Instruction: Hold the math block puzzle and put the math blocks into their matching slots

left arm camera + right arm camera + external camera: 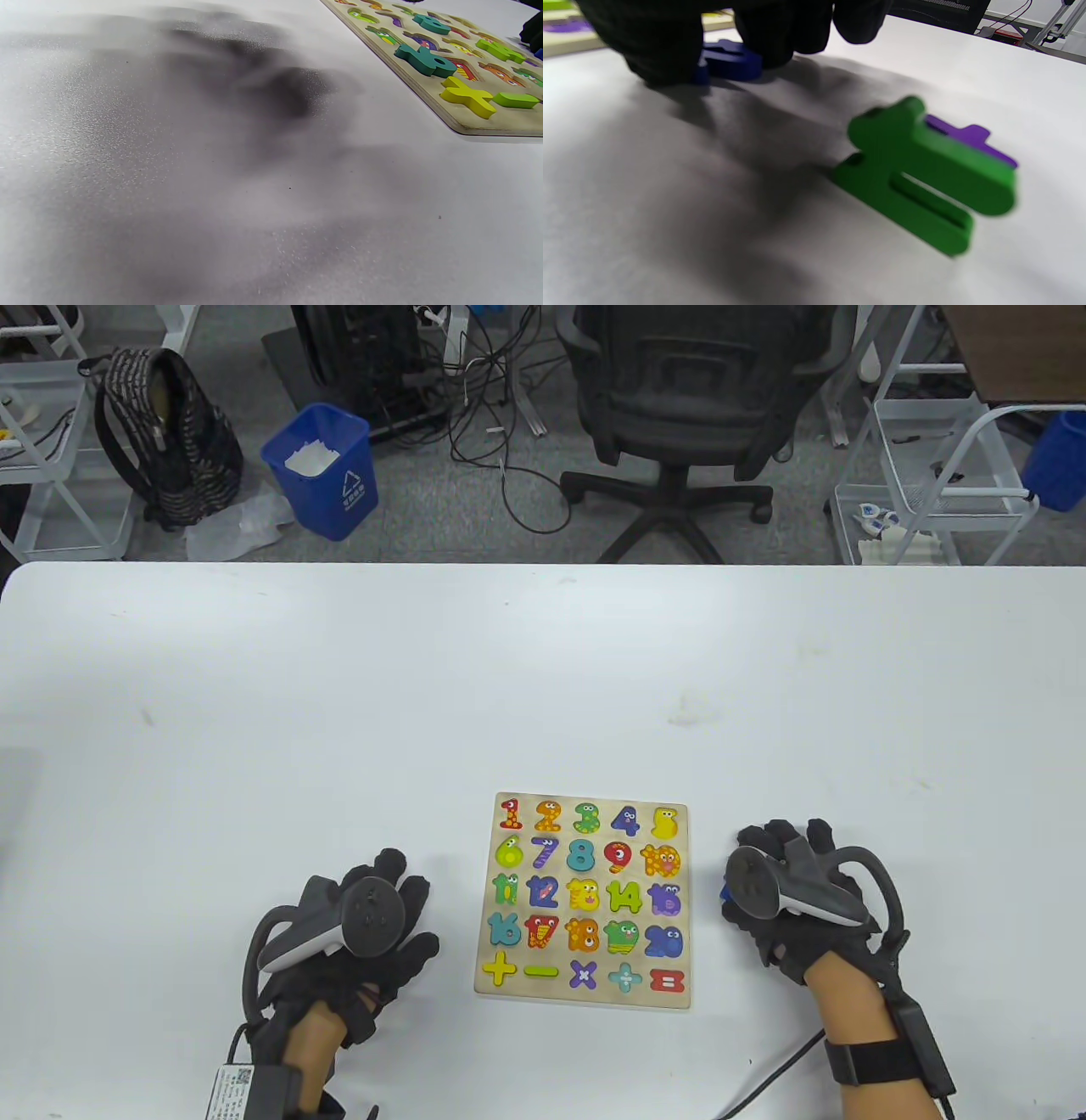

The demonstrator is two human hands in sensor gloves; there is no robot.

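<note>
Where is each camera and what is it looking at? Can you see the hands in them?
Table view: above, looking down at the puzzle board; left hand and right hand both show.
Left wrist view: low by the table, facing the puzzle board's corner; no fingers of the left hand show.
Right wrist view: low, facing a green block; gloved fingers touch a blue block.
Shared: table and left wrist views both show the yellow plus.

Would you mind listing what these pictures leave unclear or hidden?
- Green block and purple block: blurred in the right wrist view, hidden under the right hand in the table view.
- Blue block: mostly covered by fingers; its shape is unreadable.
- Left hand: absent from the left wrist view; only its shadow shows.
</note>
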